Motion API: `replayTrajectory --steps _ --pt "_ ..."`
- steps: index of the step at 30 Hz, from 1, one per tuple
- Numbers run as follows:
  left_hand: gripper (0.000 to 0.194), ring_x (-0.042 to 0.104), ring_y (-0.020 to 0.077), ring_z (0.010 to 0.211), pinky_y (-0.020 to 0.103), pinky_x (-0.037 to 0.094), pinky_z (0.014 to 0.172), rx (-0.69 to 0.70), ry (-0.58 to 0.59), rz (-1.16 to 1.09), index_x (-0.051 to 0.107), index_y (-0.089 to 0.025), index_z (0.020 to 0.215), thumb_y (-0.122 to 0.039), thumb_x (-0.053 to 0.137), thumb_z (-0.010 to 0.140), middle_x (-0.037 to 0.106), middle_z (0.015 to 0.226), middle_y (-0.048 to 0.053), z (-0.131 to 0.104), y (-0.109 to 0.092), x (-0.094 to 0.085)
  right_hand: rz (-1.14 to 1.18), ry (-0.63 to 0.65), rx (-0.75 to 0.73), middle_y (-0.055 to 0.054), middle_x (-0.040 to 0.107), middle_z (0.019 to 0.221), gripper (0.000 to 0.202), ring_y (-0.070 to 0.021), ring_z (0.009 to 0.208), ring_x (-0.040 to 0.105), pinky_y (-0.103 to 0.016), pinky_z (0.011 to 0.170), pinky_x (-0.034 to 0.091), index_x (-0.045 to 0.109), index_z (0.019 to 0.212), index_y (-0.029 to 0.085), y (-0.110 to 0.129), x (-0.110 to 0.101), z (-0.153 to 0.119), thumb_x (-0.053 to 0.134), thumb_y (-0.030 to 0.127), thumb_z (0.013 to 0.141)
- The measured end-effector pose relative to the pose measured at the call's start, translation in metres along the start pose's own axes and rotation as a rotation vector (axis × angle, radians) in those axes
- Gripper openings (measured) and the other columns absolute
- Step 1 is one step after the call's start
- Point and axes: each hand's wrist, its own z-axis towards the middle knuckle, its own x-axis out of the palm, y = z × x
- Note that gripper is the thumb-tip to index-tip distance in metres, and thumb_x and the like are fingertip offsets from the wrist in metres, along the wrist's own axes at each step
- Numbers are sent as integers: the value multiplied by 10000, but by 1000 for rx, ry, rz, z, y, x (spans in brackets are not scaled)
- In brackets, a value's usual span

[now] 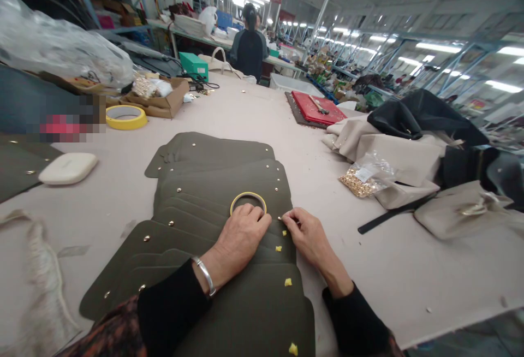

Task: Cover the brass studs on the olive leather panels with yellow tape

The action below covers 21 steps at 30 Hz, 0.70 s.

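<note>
Overlapping dark olive panels (221, 179) with small gold studs lie in a row on the pale table. Fingers curled, my left hand (241, 237) holds a thin roll of yellow tape (248, 195) at its near edge, over the panels. My right hand (305, 231) is at the panels' right edge, thumb and forefinger pinched beside a small gold stud (279, 218); whether the fingertips grip it is too small to tell. Small yellow tape pieces (288, 281) stick along the right side of the panels, below the stud.
A thicker yellow tape roll (126, 117) and a white case (68, 168) are on the left. On the right lie a bag of gold studs (360, 178), beige pieces (399, 155) and a hammer (319, 106) on a red pad. A person (249, 46) is farther back.
</note>
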Motion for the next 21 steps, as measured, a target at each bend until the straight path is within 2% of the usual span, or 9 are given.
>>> replayTrajectory --steps 6,13,17,21 --pt "118 467 210 839 355 412 766 8 13 -47 540 -181 892 -151 430 918 541 883 46 1 1 1 -186 85 -77 -12 580 711 167 -157 678 537 -264 632 375 537 725 198 3 0 1 447 196 866" --pt "114 460 218 854 360 398 766 2 5 -75 530 -189 900 -166 421 925 538 884 42 -1 1 4 -372 25 -135 -39 600 730 168 -166 674 549 -271 646 382 540 746 190 6 11 1 424 161 864" --pt "107 458 217 848 362 394 766 -1 9 -76 530 -186 899 -164 428 921 536 880 42 -1 2 6 -306 7 -106 -36 620 728 189 -166 682 562 -271 651 385 568 735 184 3 12 3 434 197 868" --pt "121 458 216 850 363 389 766 -4 -3 -82 529 -183 893 -166 414 928 537 883 45 -1 2 6 -64 -10 53 -10 639 707 199 -152 656 568 -255 631 399 603 731 185 -2 6 7 470 263 858"
